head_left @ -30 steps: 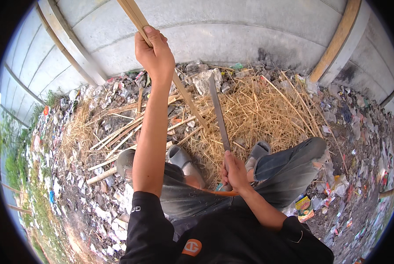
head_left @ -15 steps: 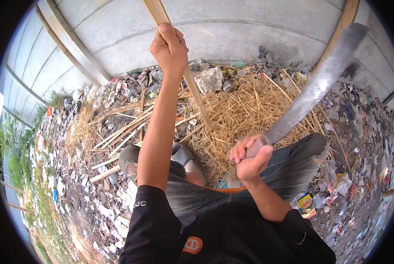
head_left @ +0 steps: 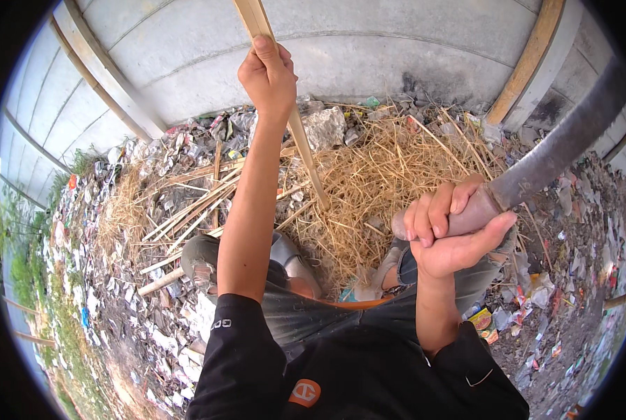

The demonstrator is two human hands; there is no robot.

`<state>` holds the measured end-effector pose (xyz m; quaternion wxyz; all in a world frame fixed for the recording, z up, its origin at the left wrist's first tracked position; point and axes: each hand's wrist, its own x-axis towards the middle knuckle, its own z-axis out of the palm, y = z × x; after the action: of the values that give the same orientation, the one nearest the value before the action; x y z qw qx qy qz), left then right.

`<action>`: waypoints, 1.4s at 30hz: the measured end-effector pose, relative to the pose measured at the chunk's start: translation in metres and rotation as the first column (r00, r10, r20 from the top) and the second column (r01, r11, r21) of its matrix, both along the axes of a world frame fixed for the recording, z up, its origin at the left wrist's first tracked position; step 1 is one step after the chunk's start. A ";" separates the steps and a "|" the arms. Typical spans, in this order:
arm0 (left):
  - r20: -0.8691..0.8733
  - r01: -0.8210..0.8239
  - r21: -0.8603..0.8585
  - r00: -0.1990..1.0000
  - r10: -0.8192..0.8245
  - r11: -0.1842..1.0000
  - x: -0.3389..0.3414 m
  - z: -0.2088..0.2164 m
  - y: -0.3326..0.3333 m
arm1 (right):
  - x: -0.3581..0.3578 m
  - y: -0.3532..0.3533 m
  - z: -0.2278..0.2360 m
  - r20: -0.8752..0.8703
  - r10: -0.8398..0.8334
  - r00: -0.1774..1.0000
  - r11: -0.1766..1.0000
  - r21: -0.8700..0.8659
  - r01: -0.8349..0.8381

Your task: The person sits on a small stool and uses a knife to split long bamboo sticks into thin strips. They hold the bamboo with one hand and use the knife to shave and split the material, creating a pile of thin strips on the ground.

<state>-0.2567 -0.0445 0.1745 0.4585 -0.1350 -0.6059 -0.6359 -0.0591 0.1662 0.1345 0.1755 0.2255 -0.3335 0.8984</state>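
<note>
My left hand [head_left: 269,78] is closed round the upper part of a long split bamboo strip [head_left: 303,143]. The strip leans, its lower end down in the straw-like shavings [head_left: 369,175] between my feet, its top running out of the picture. In my right hand [head_left: 453,227] is a machete [head_left: 561,154], gripped by its thick brown handle. Its broad grey blade points up and to the far right, well apart from the bamboo. Part of the blade's tip is lost in the dark rim.
Several cut bamboo strips [head_left: 197,203] lie left of my knee, near a thicker pole [head_left: 162,281]. A pale rock [head_left: 325,128] sits behind the strip. A grey panel wall [head_left: 369,66] with posts [head_left: 526,63] closes off the far side. Litter [head_left: 152,329] covers the ground.
My right hand has risen and moved to the right, lifting the machete up and away from the bamboo strip. My left hand keeps its hold almost unmoved.
</note>
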 end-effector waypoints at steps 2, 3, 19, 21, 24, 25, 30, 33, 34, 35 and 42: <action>0.012 -0.002 -0.005 1.000 0.002 1.000 -0.001 -0.002 0.002 | 0.007 -0.037 -0.070 0.118 -0.173 0.978 0.985 0.008 0.173; 0.017 0.018 0.004 1.000 -0.018 1.000 -0.005 0.003 0.011 | 0.021 -0.047 -0.124 0.274 -0.123 0.954 0.990 0.098 0.100; 0.069 -0.032 -0.019 0.997 0.033 0.999 0.005 -0.014 -0.021 | -0.002 -0.056 -0.075 0.099 -0.170 0.980 0.984 0.071 0.164; 0.052 -0.002 -0.056 0.999 0.005 0.998 0.002 -0.011 -0.012 | 0.033 -0.058 -0.172 0.556 0.014 0.831 0.825 0.463 -0.323; 0.090 0.019 -0.025 0.996 -0.017 0.999 0.003 -0.008 -0.032 | 0.037 -0.061 -0.197 0.973 0.100 0.207 0.844 0.027 -0.536; 0.109 -0.017 0.015 0.994 0.015 1.000 0.004 -0.010 -0.031 | 0.033 -0.048 -0.193 0.956 0.056 0.287 0.860 0.099 -0.500; 0.074 -0.046 0.008 0.996 0.045 0.999 0.004 -0.012 -0.045 | -0.023 0.001 -0.012 0.545 0.072 0.835 0.960 0.190 -0.207; 0.065 -0.061 0.027 0.996 0.059 0.998 0.005 -0.012 -0.045 | -0.035 0.013 0.032 0.107 -0.064 0.992 0.994 0.093 0.054; 0.078 -0.054 0.030 0.996 0.051 0.998 0.006 -0.013 -0.042 | -0.033 0.005 0.029 0.039 -0.170 0.985 0.985 0.026 0.169; 0.086 -0.042 0.033 0.996 0.039 0.999 0.005 -0.012 -0.037 | -0.026 -0.009 -0.003 0.035 -0.184 0.982 0.983 0.008 0.184; 0.073 0.048 0.013 0.996 -0.049 0.999 -0.004 -0.018 -0.039 | 0.028 -0.031 -0.141 0.920 0.093 0.380 0.866 0.113 -0.487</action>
<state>-0.2609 -0.0839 0.1563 0.4210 -0.1237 -0.6153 -0.6549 -0.0313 0.1347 -0.0063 -0.2367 -0.1986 -0.4896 0.8153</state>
